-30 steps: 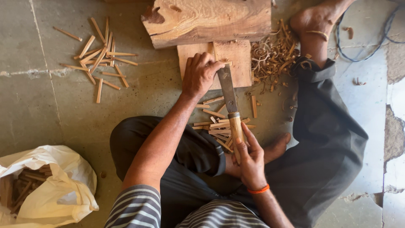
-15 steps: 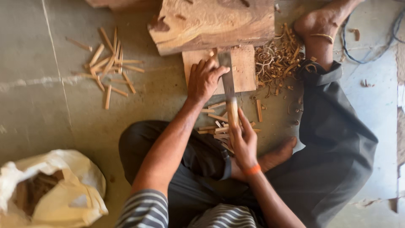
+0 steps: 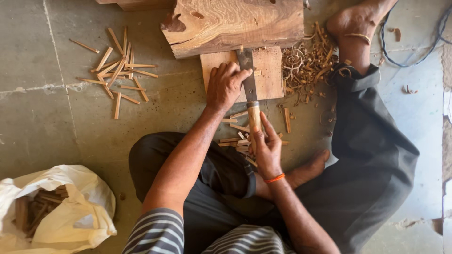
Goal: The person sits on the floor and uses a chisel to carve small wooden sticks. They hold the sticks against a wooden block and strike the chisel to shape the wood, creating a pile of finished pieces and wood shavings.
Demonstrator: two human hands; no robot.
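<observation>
While we sit on the floor [image 3: 56, 141], our right hand [image 3: 267, 149] has its grip closed around the wooden handle of the chisel [image 3: 248, 84], whose blade lies flat on the small board [image 3: 270, 70] just below the big log [image 3: 235, 23]. Our left hand [image 3: 226, 84] presses down beside the blade, seemingly pinning a strip we cannot see; its grip is unclear. We judge that a paring cut is under way, so the next push calls for steady forward pressure. Cut sticks [image 3: 117, 75] lie left, shavings [image 3: 306, 61] right.
</observation>
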